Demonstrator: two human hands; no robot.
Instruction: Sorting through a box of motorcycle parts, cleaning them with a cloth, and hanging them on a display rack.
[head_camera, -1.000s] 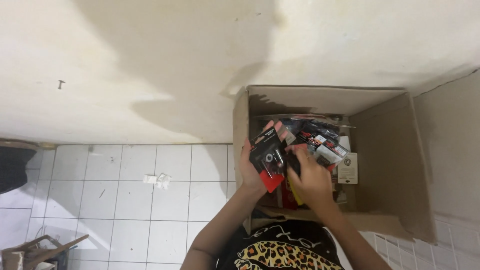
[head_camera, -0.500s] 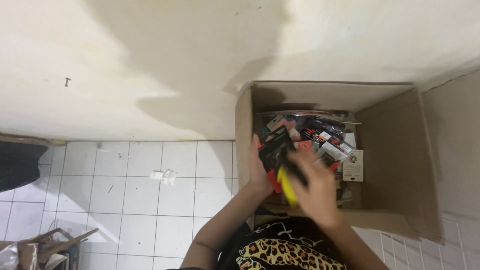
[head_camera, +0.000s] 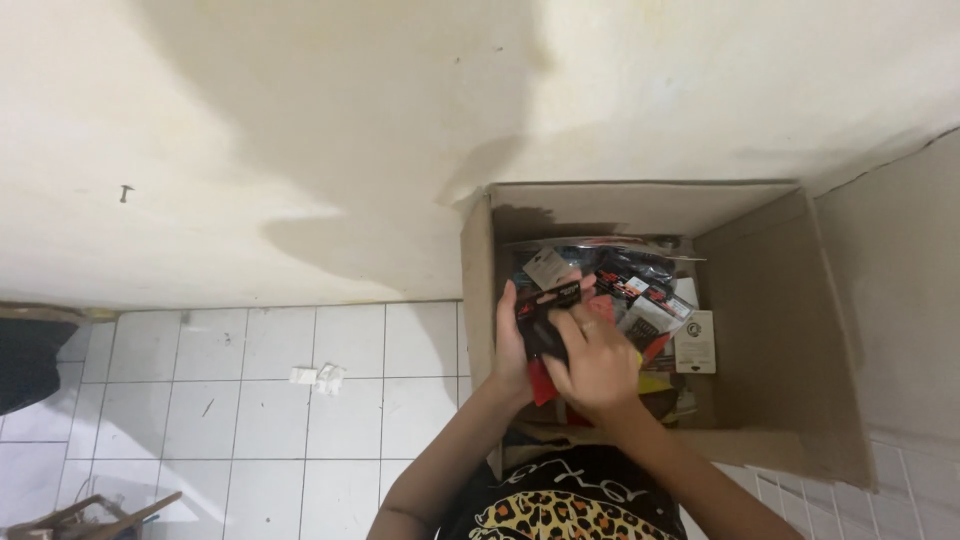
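An open cardboard box (head_camera: 770, 300) stands on the floor against the wall, filled with several small black, red and white packets (head_camera: 645, 290). My left hand (head_camera: 512, 345) grips the left edge of a black and red packet (head_camera: 547, 325) held over the box. My right hand (head_camera: 598, 362) is closed over the same packet from the right, covering its lower half. A bit of yellow (head_camera: 640, 362) shows at my right hand's edge; I cannot tell what it belongs to.
White floor tiles (head_camera: 250, 400) lie to the left, with a crumpled scrap of white paper (head_camera: 318, 378). A dark object (head_camera: 30, 360) sits at the far left edge and wooden pieces (head_camera: 90, 515) at the bottom left. The cream wall (head_camera: 300, 150) rises behind.
The packet, held up clear of my right hand a second ago, now sits lower with my right hand closed over it. The view has shifted slightly.
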